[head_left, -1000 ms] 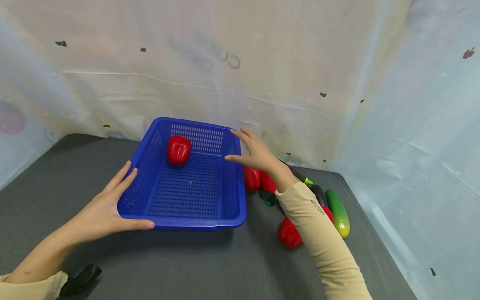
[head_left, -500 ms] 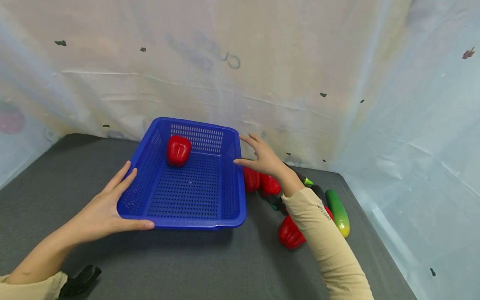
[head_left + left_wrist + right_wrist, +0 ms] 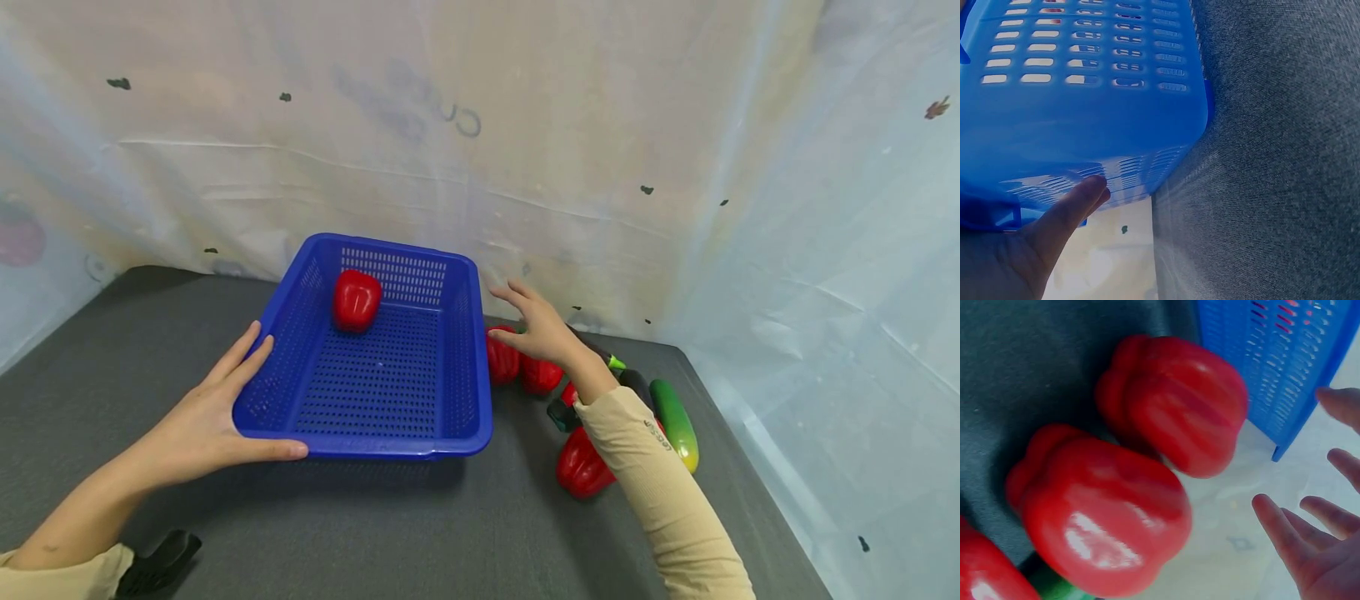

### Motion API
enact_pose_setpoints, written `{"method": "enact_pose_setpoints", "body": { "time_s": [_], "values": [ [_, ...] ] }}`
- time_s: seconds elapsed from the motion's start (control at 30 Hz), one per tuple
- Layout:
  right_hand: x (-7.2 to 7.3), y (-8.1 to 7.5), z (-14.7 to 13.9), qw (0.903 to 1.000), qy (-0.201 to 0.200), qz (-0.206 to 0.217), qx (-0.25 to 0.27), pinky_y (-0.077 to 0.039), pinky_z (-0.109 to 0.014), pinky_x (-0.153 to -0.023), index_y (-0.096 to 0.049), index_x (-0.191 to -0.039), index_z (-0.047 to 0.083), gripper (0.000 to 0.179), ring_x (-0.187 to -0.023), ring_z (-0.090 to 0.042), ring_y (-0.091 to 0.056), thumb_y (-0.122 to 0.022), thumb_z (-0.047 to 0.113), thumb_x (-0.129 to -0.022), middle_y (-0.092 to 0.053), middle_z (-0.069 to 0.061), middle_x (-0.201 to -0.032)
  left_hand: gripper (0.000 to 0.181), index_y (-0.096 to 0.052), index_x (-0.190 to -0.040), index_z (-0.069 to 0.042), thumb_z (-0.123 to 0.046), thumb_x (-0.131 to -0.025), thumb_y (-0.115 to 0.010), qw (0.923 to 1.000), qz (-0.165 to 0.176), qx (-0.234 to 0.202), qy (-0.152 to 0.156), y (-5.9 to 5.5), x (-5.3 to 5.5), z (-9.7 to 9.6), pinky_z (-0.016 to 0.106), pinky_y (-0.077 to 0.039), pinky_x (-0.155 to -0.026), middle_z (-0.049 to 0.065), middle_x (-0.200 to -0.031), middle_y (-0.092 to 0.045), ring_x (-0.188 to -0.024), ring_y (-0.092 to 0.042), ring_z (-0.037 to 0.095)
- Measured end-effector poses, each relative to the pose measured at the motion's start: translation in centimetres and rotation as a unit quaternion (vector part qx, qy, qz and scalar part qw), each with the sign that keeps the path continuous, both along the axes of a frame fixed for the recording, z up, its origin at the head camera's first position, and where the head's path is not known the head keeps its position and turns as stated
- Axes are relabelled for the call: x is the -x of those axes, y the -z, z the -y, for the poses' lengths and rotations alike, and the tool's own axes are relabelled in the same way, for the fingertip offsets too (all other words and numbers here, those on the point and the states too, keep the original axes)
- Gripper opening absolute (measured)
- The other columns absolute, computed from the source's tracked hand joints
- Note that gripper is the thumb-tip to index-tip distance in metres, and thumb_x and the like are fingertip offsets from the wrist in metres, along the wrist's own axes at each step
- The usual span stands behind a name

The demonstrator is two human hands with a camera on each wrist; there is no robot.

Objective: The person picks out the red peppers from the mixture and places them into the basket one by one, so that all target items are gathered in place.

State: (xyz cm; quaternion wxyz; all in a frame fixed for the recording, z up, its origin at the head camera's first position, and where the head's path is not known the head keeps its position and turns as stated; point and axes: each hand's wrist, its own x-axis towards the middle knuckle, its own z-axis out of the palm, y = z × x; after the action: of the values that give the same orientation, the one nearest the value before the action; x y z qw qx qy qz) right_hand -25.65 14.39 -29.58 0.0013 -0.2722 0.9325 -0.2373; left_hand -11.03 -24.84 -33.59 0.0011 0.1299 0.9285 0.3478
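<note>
A blue perforated plastic basket rests on the dark table, with one red bell pepper inside at its back left. My left hand lies at the basket's front left corner. Its straight fingers are along the outside of the left wall and its thumb is along the front rim. Just past the right rim, my right hand is spread with nothing in it. Below that hand are two red bell peppers lying side by side, outside the basket. Another red bell pepper lies nearer the front, partly behind the right sleeve.
A green cucumber with a yellowish end lies at the table's right side. Beside it is a dark eggplant, partly hidden by the forearm. Pale plastic sheeting hangs behind and beside the table. A black strap-like object is by the left cuff.
My right hand has moved right and slightly down, from over the basket's right rim to outside it above the peppers. The left hand and basket have stayed in place.
</note>
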Motion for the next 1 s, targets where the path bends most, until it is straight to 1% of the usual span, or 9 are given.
{"method": "enact_pose_setpoints", "body": {
  "time_s": [0.13, 0.23, 0.5, 0.7, 0.9, 1.0],
  "values": [
    [0.0, 0.7, -0.4, 0.9998, -0.012, -0.001, -0.017, -0.032, -0.058, -0.109, -0.041, -0.145, 0.009, 0.063, -0.141, -0.04, -0.028, -0.067, 0.022, -0.089, -0.025, -0.021, -0.155, 0.125, 0.0, -0.155, -0.014, -0.042, -0.067, -0.084, 1.0, 0.003, 0.001, 0.0, 0.0, 0.1, 0.0, 0.081, -0.026, -0.087, 0.006, -0.161, 0.017, -0.137, -0.007, 0.06],
    [-0.1, 1.2, -0.6, 0.9997, -0.015, 0.003, -0.021, -0.03, -0.059, -0.11, -0.042, -0.145, 0.009, 0.064, -0.141, -0.041, -0.027, -0.068, 0.023, -0.088, -0.027, -0.022, -0.154, 0.125, 0.0, -0.155, -0.014, -0.043, -0.067, -0.084, 1.0, 0.004, 0.003, -0.003, 0.1, 0.1, -0.1, 0.081, -0.026, -0.087, 0.006, -0.161, 0.017, -0.137, -0.008, 0.06],
    [-0.1, 2.1, -0.8, 0.9993, -0.016, 0.01, -0.033, -0.031, -0.059, -0.109, -0.044, -0.144, 0.009, 0.066, -0.139, -0.043, -0.031, -0.07, 0.023, -0.085, -0.029, -0.024, -0.152, 0.125, -0.001, -0.155, -0.013, -0.043, -0.067, -0.084, 1.0, -0.001, 0.003, -0.003, 0.0, 0.0, -0.1, 0.081, -0.026, -0.088, 0.005, -0.161, 0.016, -0.138, -0.008, 0.058],
    [-0.3, 2.4, -0.9, 0.9991, -0.019, 0.011, -0.035, -0.033, -0.058, -0.109, -0.044, -0.144, 0.01, 0.068, -0.137, -0.044, -0.033, -0.073, 0.024, -0.083, -0.03, -0.025, -0.152, 0.126, -0.001, -0.155, -0.012, -0.044, -0.066, -0.084, 0.9999, -0.001, 0.011, -0.003, 0.0, 0.1, -0.2, 0.081, -0.025, -0.088, 0.004, -0.161, 0.016, -0.139, -0.007, 0.057],
    [-0.4, 2.7, -1.1, 0.9981, -0.021, 0.035, -0.047, -0.033, -0.058, -0.109, -0.043, -0.145, 0.011, 0.07, -0.14, -0.043, -0.029, -0.074, 0.024, -0.083, -0.025, -0.023, -0.154, 0.126, -0.001, -0.155, -0.014, -0.045, -0.066, -0.084, 0.9999, -0.001, 0.009, -0.007, -0.1, 0.0, -0.2, 0.081, -0.025, -0.088, 0.002, -0.161, 0.016, -0.139, -0.007, 0.057],
    [-0.3, 3.1, -1.1, 0.9966, -0.024, 0.043, -0.066, -0.032, -0.057, -0.109, -0.043, -0.145, 0.013, 0.072, -0.141, -0.042, -0.027, -0.075, 0.025, -0.082, -0.024, -0.022, -0.155, 0.126, 0.0, -0.155, -0.016, -0.046, -0.066, -0.084, 0.9999, 0.0, 0.009, -0.009, -0.1, -0.1, -0.2, 0.081, -0.025, -0.087, 0.0, -0.161, 0.017, -0.139, -0.008, 0.057]
  ]
}}
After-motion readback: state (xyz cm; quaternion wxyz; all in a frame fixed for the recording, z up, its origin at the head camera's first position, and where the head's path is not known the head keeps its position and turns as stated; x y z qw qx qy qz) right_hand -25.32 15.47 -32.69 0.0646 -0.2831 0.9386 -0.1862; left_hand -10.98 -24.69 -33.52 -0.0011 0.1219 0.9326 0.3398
